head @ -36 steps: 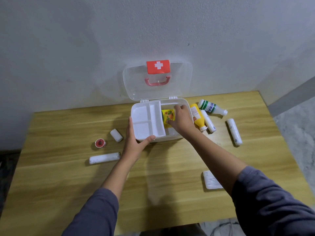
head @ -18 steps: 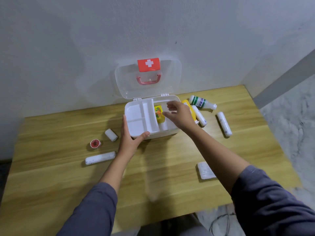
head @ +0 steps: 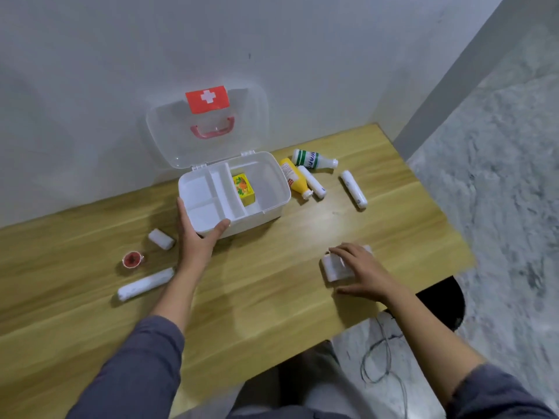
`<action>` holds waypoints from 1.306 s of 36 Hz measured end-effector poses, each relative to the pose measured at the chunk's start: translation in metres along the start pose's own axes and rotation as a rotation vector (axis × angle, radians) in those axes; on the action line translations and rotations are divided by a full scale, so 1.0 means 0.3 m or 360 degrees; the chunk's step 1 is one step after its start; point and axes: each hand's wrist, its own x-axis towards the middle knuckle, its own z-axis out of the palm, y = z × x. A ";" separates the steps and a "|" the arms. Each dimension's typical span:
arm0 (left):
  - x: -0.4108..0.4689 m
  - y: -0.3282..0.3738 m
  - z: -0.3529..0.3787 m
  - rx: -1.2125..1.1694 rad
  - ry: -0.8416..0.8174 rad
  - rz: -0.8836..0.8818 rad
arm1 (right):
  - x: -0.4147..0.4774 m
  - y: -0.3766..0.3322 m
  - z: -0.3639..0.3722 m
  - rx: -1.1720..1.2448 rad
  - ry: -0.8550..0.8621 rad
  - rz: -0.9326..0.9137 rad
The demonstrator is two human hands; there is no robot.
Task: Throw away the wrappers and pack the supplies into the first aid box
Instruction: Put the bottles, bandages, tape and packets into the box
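The white first aid box point(head: 272, 217) stands open at the back of the table, its clear lid point(head: 169, 137) leaning against the wall. A yellow carton point(head: 243, 189) lies in its large right compartment. My left hand point(head: 198, 237) grips the box's front left corner. My right hand point(head: 360, 272) rests with spread fingers on a flat white packet point(head: 334, 269) near the table's right front edge. Right of the box lie a yellow bottle point(head: 295, 181), a green-and-white bottle point(head: 313, 159) and two white rolls point(head: 311, 182) point(head: 353, 190). Left of it lie a small white roll point(head: 161, 238), a red tape ring point(head: 132, 259) and a long white roll point(head: 146, 283).
The wooden table point(head: 272, 300) ends close to my right hand, with grey floor point(head: 499, 176) beyond. A grey wall point(head: 90, 71) stands directly behind the box. A thin cable point(head: 378, 355) hangs below the table's front edge.
My right hand left the yellow carton in the box and moved back to the flat white packet at the front right. The view swung to the right. The left hand stayed on the box.
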 end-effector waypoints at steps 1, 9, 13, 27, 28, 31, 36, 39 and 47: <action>-0.002 0.000 0.001 0.0000 -0.0004 0.0005 | 0.000 0.002 0.012 -0.0037 0.0064 -0.0011; -0.001 0.001 -0.008 -0.0002 -0.0016 0.0001 | 0.081 -0.071 -0.050 0.0200 0.0477 -0.0028; -0.009 0.016 -0.009 0.0011 -0.0010 -0.0035 | 0.154 -0.178 -0.170 0.0308 0.0803 -0.0143; -0.021 0.063 -0.007 -0.0142 -0.0016 -0.0171 | 0.543 -0.489 -0.332 -0.0509 0.0309 -0.0501; -0.021 0.062 -0.006 -0.0152 -0.0011 -0.0171 | 0.565 -0.495 -0.330 -0.0549 0.0281 -0.0523; -0.022 0.063 -0.005 -0.0170 -0.0003 -0.0211 | 0.628 -0.518 -0.318 -0.0598 0.0227 -0.0592; -0.026 0.070 -0.004 -0.0201 0.0008 -0.0226 | 0.687 -0.548 -0.290 -0.0360 0.0157 -0.0653; -0.030 0.070 0.000 -0.0210 0.0036 -0.0224 | 0.693 -0.550 -0.281 -0.0196 0.0102 -0.0680; -0.028 0.069 0.002 -0.0227 0.0053 -0.0191 | 0.618 -0.504 -0.279 0.0286 0.0352 -0.0472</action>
